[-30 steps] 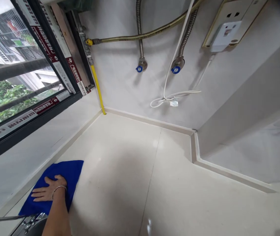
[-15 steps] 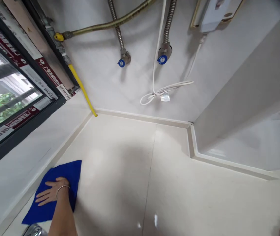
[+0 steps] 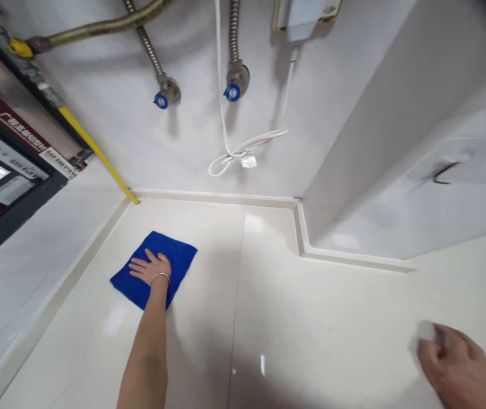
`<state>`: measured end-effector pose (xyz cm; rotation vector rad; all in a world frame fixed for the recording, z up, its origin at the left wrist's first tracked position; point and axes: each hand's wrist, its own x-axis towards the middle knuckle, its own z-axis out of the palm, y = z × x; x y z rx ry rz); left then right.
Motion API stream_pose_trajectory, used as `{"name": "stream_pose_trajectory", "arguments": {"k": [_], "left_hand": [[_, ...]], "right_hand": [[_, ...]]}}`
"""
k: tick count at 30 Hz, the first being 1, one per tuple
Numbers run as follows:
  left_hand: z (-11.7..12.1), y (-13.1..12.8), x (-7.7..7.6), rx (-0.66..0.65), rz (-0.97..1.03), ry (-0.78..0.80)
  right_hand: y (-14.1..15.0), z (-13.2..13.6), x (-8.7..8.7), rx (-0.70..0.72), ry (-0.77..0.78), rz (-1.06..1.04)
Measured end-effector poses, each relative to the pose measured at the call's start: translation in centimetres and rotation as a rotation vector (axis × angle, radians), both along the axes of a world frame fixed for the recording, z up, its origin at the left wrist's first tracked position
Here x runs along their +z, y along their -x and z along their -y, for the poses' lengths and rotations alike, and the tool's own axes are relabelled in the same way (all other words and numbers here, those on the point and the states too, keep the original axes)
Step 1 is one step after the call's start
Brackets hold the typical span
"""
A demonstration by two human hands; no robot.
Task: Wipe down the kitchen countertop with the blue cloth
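My left hand [image 3: 151,268], with a thin bracelet [image 3: 161,276] at its wrist, lies flat with fingers spread on a blue cloth [image 3: 178,255]. Beneath the palm, the cloth is spread out on the pale, glossy tiled surface [image 3: 294,318], away from the left wall. At the lower right, my right hand [image 3: 460,363] is curled closed above the same surface. It is somewhat blurred, and a small whitish thing [image 3: 426,330] shows at its fingers; its kind cannot be made out.
Two blue-capped valves [image 3: 161,101] with metal hoses stick out of the back wall. A looped white cord [image 3: 264,138] hangs below a white plug [image 3: 304,20]. A yellow pipe [image 3: 98,150] reaches the left corner. At right, a boxed-out wall [image 3: 353,187] projects forward.
My left hand and the blue cloth have moved away from the left wall, towards the back corner. My right hand has come further into view. The camera view has shifted rightward.
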<state>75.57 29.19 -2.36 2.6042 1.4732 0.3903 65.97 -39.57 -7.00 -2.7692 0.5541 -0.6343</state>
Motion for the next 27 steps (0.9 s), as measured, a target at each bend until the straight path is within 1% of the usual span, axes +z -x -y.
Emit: {"name": "stream_pose_trajectory", "arguments": {"k": [3, 6, 9, 12, 15, 18, 21, 25, 27], "left_hand": [[5.3, -2.1, -0.5, -0.166, 0.001, -0.029], [10.6, -3.2, -0.9, -0.32, -0.003, -0.045], [15.6, -3.3, -1.0, -0.467, -0.007, -0.047], [20.1, -2.6, -1.1, -0.612, -0.011, -0.034], [24.0, -1.2, -1.2, -0.766, -0.014, -0.01], [27.5, 0.9, -1.3, -0.917, -0.017, 0.014], [30.9, 3.5, -1.4, -1.041, -0.025, 0.031], [35.4, 7.3, -1.8, -1.176, -0.041, 0.041], [37.4, 9.1, -2.0, -1.274, -0.033, 0.069]], "right_hand": [[-0.2, 0.4, -0.5, 0.018, 0.0, 0.007], [-0.4, 0.8, -0.8, 0.036, 0.028, -0.025], [-0.5, 0.8, -0.5, 0.046, 0.068, -0.023], [-0.6, 0.6, -0.1, 0.055, 0.094, 0.001], [-0.7, 0.4, -0.1, 0.051, 0.118, 0.013], [-0.7, 0.4, -0.3, 0.042, 0.123, 0.016], [-0.7, 0.4, -0.3, 0.034, 0.111, 0.011], [-0.6, 0.3, -0.2, 0.029, 0.087, 0.011], [-0.5, 0.4, -0.3, 0.032, 0.076, 0.016]]}}
